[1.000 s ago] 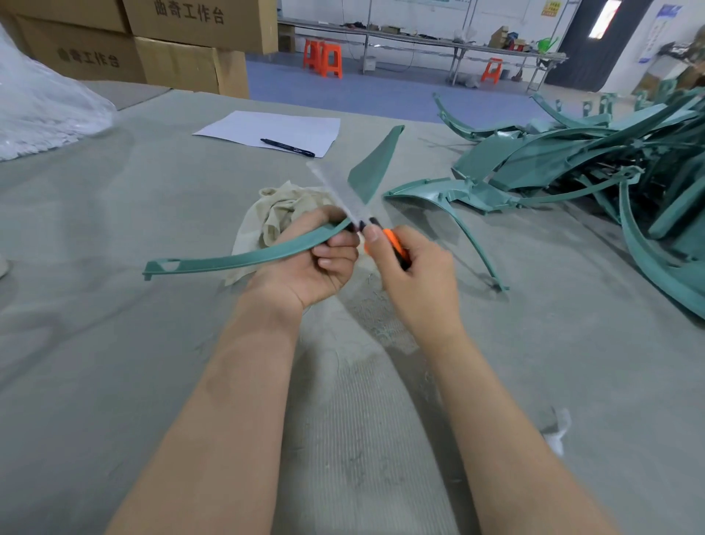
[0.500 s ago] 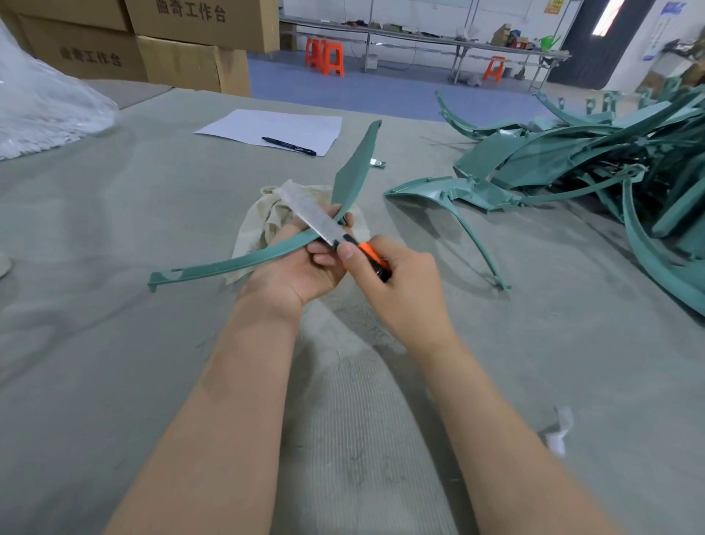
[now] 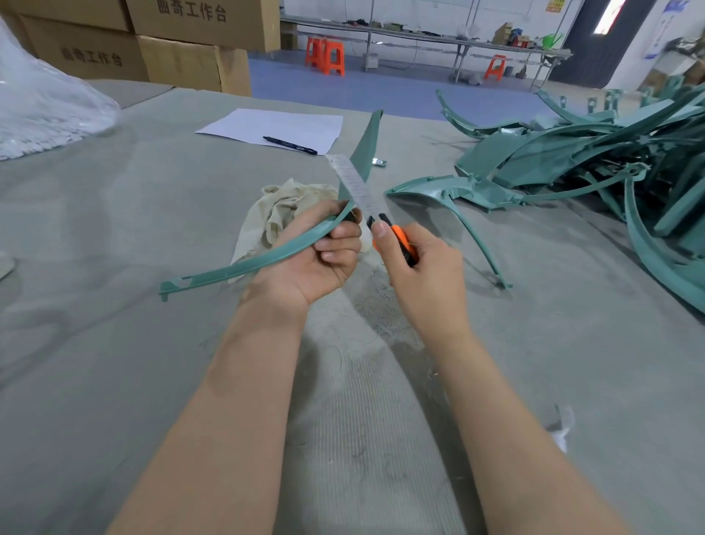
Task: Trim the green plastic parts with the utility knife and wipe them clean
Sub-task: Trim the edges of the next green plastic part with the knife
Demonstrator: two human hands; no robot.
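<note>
Green plastic part (image 3: 267, 259), a long thin curve, clamped by left hand (image 3: 313, 267) fingers; right hand (image 3: 427, 278) fingers grip utility knife (image 3: 368, 202).

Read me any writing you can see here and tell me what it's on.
"曲奇工作台": top cardboard box, characters clipped by the frame edge.
"曲奇工作台": left cardboard box, slightly blurred.
Too small or blurred to read: yellow wall sign, blue poster, print on the pen.

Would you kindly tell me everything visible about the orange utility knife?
The orange-and-black plastic utility knife is gripped in the right hand, thumb near its front. Its long, segmented silvery blade is extended far out, pointing up and away leftwards, crossing the curved green plastic part gripped by the left hand, above the grey table.
</note>
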